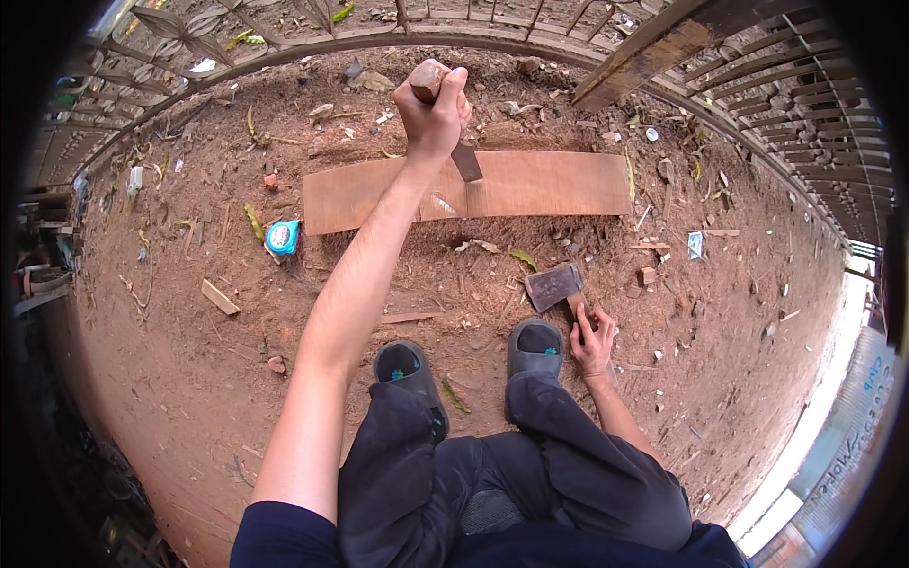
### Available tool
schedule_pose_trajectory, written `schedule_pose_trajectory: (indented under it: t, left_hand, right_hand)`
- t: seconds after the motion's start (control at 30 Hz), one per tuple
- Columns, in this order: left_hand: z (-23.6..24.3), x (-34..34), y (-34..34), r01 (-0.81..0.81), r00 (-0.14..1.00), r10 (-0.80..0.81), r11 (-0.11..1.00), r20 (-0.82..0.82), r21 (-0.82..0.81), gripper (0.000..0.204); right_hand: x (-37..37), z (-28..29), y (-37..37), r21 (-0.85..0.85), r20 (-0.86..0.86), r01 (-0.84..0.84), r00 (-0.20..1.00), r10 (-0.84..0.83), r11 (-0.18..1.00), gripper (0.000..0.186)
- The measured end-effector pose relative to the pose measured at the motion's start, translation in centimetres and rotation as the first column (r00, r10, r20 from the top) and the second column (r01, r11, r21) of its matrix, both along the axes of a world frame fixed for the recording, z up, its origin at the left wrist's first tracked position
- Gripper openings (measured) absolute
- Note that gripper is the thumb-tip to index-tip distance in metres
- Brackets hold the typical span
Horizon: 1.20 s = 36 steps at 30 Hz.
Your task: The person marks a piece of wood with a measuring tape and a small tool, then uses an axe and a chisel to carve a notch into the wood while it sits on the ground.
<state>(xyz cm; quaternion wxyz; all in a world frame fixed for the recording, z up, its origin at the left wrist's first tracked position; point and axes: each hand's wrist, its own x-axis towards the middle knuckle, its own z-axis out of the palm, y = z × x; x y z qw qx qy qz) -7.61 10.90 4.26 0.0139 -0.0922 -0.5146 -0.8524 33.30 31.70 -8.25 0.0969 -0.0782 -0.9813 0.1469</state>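
My left hand is closed around the wooden handle of a chisel, held upright. The chisel's dark, flat blade rests on a long reddish-brown wooden board lying on the ground in front of me. Pale cut marks show on the board just left of the blade. Low on the right, by my right foot, my right hand has its fingers closed on the short wooden handle of a hatchet. The hatchet's dark metal head lies on the dirt, pointing up and left. The palm side of the right hand is partly hidden.
A blue tape measure lies left of the board. Wood offcuts, chips and leaves litter the dirt. A metal fence curves along the far side, with a thick wooden beam leaning there. My grey shoes are close to the hatchet.
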Motion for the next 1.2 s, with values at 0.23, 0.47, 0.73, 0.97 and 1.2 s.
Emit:
schedule_pose_trajectory:
  t: [0.23, 0.47, 0.73, 0.97, 1.2]
  left_hand:
    - [0.2, 0.7, 0.8, 0.156, 0.980, -0.160, 0.987, -0.115, -0.039, 0.025]
    - [0.0, -0.1, 1.2, 0.395, 0.898, -0.407, 0.913, -0.164, -0.104, 0.023]
    - [-0.4, -0.1, 2.3, 0.260, 0.935, -0.293, 0.949, -0.201, -0.177, 0.022]
    - [0.1, -0.5, 0.8, 0.230, 0.966, -0.239, 0.968, -0.101, -0.097, 0.026]
    - [0.3, -0.4, 0.9, 0.207, 0.969, -0.219, 0.972, -0.113, -0.109, 0.026]
  right_hand:
    - [0.1, -0.2, 0.1, -0.011, -0.015, -0.006, 1.000, 0.006, 1.000, 0.050]
    - [0.1, -0.4, 0.1, -0.015, -0.013, -0.013, 1.000, 0.012, 1.000, 0.051]
    - [0.2, -0.6, 0.2, 0.007, -0.029, -0.013, 0.999, 0.013, 1.000, 0.051]
    - [0.1, -0.4, 0.1, -0.003, -0.028, -0.003, 1.000, 0.003, 1.000, 0.051]
    - [0.1, -0.3, 0.1, 0.000, -0.008, -0.001, 1.000, 0.001, 1.000, 0.050]
